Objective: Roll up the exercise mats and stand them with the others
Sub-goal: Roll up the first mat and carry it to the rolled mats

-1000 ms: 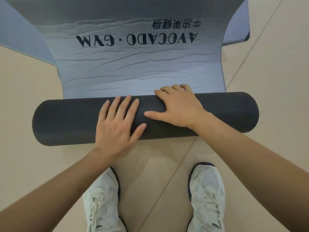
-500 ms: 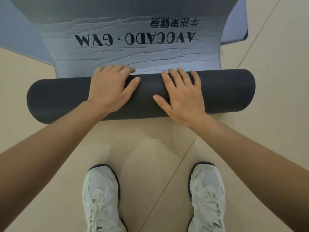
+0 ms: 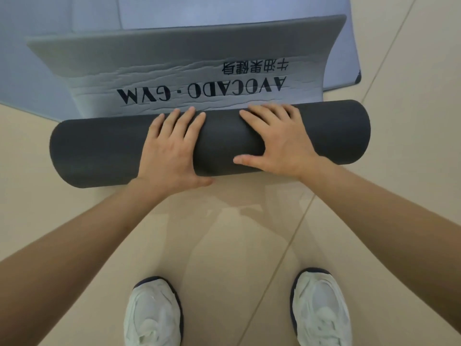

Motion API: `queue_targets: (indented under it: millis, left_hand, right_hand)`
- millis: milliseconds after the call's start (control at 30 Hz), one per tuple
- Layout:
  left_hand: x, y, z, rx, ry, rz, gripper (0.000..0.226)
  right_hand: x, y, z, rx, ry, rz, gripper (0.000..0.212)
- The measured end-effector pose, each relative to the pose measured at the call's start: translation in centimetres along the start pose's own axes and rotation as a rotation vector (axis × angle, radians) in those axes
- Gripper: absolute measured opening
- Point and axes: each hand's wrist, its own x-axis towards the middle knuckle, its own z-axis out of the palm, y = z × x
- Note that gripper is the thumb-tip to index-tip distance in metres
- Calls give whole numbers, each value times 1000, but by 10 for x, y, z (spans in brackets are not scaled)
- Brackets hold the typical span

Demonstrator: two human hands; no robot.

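Observation:
A dark grey exercise mat roll (image 3: 99, 151) lies crosswise on the floor in front of me. Its unrolled end (image 3: 189, 61), light grey with "AVOCADO · GYM" printed on it, curves up beyond the roll. My left hand (image 3: 172, 148) lies flat on top of the roll left of centre, fingers straight and thumb at the near edge. My right hand (image 3: 277, 141) presses on the roll right of centre, fingers spread over its far side.
Another light blue mat (image 3: 349, 46) lies flat on the floor under and behind the one I roll. My two white shoes (image 3: 154, 315) (image 3: 321, 308) stand on the beige tiled floor (image 3: 411, 196) near the bottom edge.
The roll has moved further forward over the printed end, which now curls up more. Both hands have shifted their hold on top of the roll. My view has tilted, so the mat's far edge shows.

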Motion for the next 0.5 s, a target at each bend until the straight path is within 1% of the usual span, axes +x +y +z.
queue_targets:
  millis: [67, 133, 200, 233, 300, 400, 500]
  left_hand:
    - [13, -5, -3, 11, -5, 13, 137]
    - [25, -10, -7, 15, -19, 30, 139]
    - [39, -15, -13, 7, -51, 44, 140]
    - [46, -17, -17, -4, -77, 45, 140]
    - [57, -19, -25, -27, -128, 33, 138]
    - [61, -18, -31, -23, -135, 33, 131]
    - [46, -16, -30, -48, -176, 48, 122]
  right_hand:
    - [5, 5, -2, -115, -135, -5, 122]
    - [17, 11, -7, -181, -237, -16, 138]
    - [30, 18, -12, -204, -302, -35, 147]
    - [36, 20, -15, -196, -322, -42, 148]
    - [47, 23, -21, -152, -330, -48, 144]
    - [53, 21, -29, -120, -324, -54, 130]
    - [42, 12, -30, -56, -378, -61, 118]
